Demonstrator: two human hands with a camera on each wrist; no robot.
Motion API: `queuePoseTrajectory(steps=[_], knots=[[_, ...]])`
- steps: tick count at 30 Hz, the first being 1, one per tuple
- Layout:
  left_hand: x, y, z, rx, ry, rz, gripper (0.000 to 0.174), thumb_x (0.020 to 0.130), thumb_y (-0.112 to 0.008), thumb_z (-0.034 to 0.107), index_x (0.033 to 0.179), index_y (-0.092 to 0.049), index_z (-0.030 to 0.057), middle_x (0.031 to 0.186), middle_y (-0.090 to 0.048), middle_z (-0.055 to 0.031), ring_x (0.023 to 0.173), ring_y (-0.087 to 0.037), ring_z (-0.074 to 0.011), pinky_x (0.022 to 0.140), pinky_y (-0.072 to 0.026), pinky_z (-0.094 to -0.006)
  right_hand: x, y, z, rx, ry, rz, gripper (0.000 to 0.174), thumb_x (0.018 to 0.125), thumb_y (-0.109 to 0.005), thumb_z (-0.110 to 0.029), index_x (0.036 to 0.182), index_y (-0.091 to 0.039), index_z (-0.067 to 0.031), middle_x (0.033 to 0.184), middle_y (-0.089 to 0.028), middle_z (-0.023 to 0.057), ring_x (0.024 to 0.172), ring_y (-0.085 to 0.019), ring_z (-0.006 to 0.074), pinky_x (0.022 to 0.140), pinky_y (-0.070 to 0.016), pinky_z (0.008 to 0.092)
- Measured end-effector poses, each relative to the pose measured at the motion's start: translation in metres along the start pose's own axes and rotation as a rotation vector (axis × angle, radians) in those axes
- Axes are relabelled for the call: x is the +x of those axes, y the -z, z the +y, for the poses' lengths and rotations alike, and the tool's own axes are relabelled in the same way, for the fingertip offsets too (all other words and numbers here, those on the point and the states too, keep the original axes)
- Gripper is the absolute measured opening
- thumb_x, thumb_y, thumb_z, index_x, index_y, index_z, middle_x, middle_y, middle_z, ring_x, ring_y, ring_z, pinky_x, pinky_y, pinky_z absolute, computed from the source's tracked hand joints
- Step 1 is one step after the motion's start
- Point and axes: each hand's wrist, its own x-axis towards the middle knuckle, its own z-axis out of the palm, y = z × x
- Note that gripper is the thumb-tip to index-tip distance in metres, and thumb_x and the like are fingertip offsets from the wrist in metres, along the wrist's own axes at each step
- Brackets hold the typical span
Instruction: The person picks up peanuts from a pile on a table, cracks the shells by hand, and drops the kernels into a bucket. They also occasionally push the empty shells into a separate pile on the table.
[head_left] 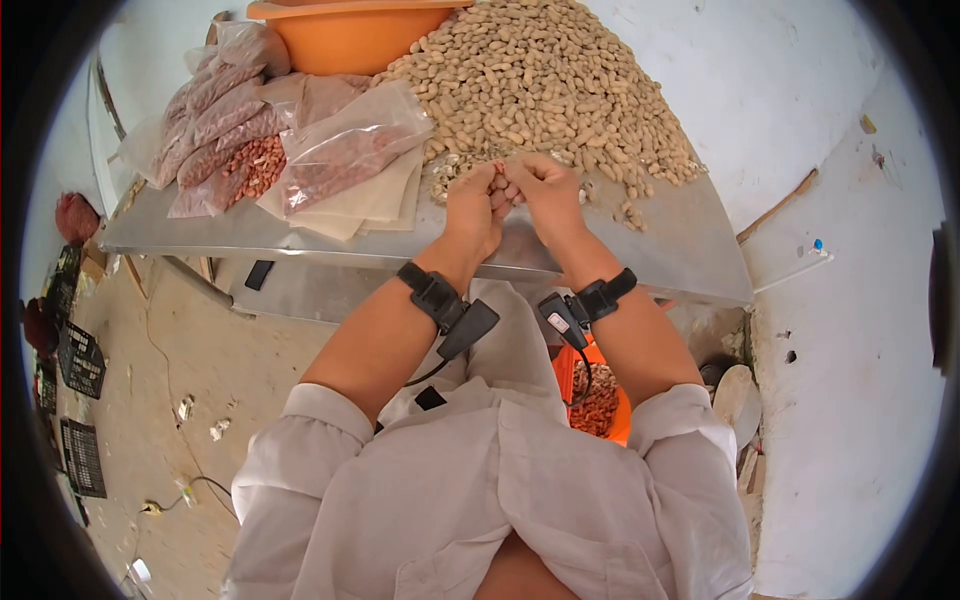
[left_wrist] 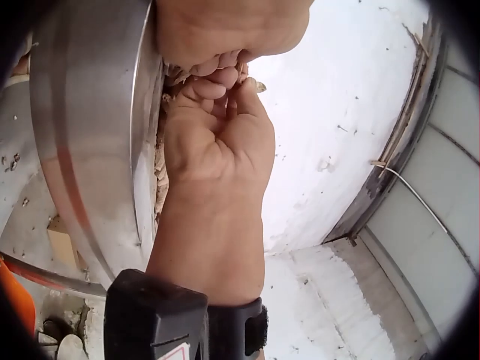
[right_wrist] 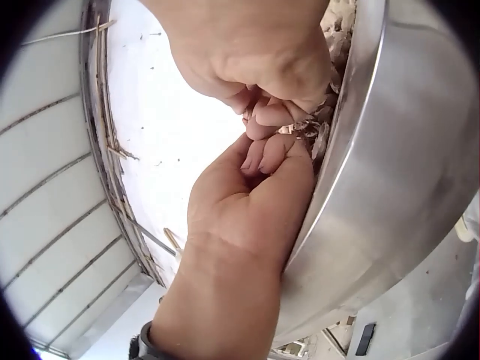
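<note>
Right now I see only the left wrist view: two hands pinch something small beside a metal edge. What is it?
Observer: Probably a peanut: a big pile of unshelled peanuts lies on the metal table just behind the left hand and right hand.
Operator: What else is on that table?
Observer: Clear bags of red kernels lie left of the pile.
Operator: Anything behind the bags?
Observer: An orange basin stands at the far edge.
</note>
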Motion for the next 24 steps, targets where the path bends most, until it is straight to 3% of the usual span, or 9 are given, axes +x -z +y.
queuePoseTrajectory(steps=[4, 6, 10, 13, 16, 19, 22, 24], knots=[[-0.002, -0.005, 0.001, -0.176, 0.030, 0.085, 0.018, 0.092, -0.044, 0.018, 0.082, -0.054, 0.0062, 0.069, -0.050, -0.0002, 0.055, -0.043, -0.0094, 0.049, -0.0356, -0.0208, 0.002, -0.003, 0.006, -0.274, 0.215, -0.007, 0.013, 0.079, -0.061, -0.007, 0.088, -0.065, 0.0013, 0.076, -0.064, 0.0077, 0.066, -0.059, 0.0115, 0.061, -0.0468, 0.0235], [-0.002, -0.007, 0.001, -0.234, 0.039, 0.141, 0.017, 0.090, -0.045, 0.017, 0.081, -0.054, 0.0049, 0.066, -0.047, -0.0001, 0.052, -0.039, -0.0090, 0.045, -0.0313, -0.0211, 0.003, -0.002, 0.006, -0.290, 0.209, 0.004, 0.014, 0.079, -0.061, -0.007, 0.089, -0.065, 0.0007, 0.077, -0.064, 0.0082, 0.068, -0.059, 0.0120, 0.062, -0.0474, 0.0243], [-0.001, -0.002, 0.004, -0.152, 0.055, 0.047, 0.019, 0.092, -0.046, 0.021, 0.086, -0.055, 0.0050, 0.066, -0.047, 0.0003, 0.048, -0.034, -0.0076, 0.043, -0.0289, -0.0216, 0.010, 0.004, -0.002, -0.366, 0.134, 0.047, 0.021, 0.076, -0.062, -0.009, 0.095, -0.064, -0.0005, 0.081, -0.065, 0.0111, 0.071, -0.062, 0.0187, 0.065, -0.0485, 0.0280], [-0.001, -0.003, 0.001, -0.085, 0.027, 0.067, 0.018, 0.092, -0.048, 0.020, 0.090, -0.056, 0.0041, 0.064, -0.046, 0.0011, 0.047, -0.032, -0.0071, 0.042, -0.0264, -0.0214, 0.025, 0.021, 0.004, -0.675, 0.247, 0.088, 0.031, 0.073, -0.064, -0.013, 0.102, -0.063, -0.0025, 0.082, -0.065, 0.0143, 0.074, -0.063, 0.0264, 0.067, -0.0490, 0.0323], [-0.003, -0.003, 0.001, -0.054, 0.001, 0.041, 0.017, 0.092, -0.049, 0.019, 0.092, -0.055, 0.0035, 0.062, -0.044, 0.0021, 0.046, -0.031, -0.0069, 0.042, -0.0258, -0.0217, 0.027, 0.041, 0.004, -0.887, 0.477, 0.181, 0.039, 0.071, -0.064, -0.017, 0.108, -0.060, -0.0056, 0.085, -0.064, 0.0154, 0.076, -0.062, 0.0315, 0.069, -0.0486, 0.0364], [-0.005, -0.005, 0.000, -0.012, -0.018, 0.026, 0.015, 0.091, -0.051, 0.017, 0.093, -0.055, 0.0025, 0.060, -0.042, 0.0024, 0.046, -0.031, -0.0068, 0.042, -0.0260, -0.0226, 0.024, 0.076, -0.005, -0.927, 0.380, 0.220, 0.032, 0.072, -0.063, -0.018, 0.102, -0.064, -0.0076, 0.083, -0.065, 0.0145, 0.075, -0.062, 0.0298, 0.069, -0.0484, 0.0365], [-0.005, -0.006, -0.001, 0.037, -0.031, 0.020, 0.014, 0.091, -0.052, 0.015, 0.095, -0.055, 0.0018, 0.059, -0.041, 0.0025, 0.046, -0.031, -0.0065, 0.042, -0.0262, -0.0225, 0.021, 0.114, -0.020, -0.918, 0.117, 0.261, 0.025, 0.073, -0.060, -0.018, 0.096, -0.067, -0.0096, 0.080, -0.065, 0.0140, 0.072, -0.062, 0.0282, 0.068, -0.0482, 0.0356], [-0.005, -0.008, -0.001, 0.062, -0.043, 0.038, 0.014, 0.090, -0.053, 0.015, 0.095, -0.055, 0.0015, 0.059, -0.041, 0.0026, 0.046, -0.031, -0.0063, 0.042, -0.0264, -0.0222, 0.021, 0.146, -0.017, -0.967, 0.092, 0.279, 0.024, 0.075, -0.058, -0.019, 0.094, -0.069, -0.0110, 0.077, -0.065, 0.0137, 0.070, -0.062, 0.0267, 0.067, -0.0480, 0.0350]])
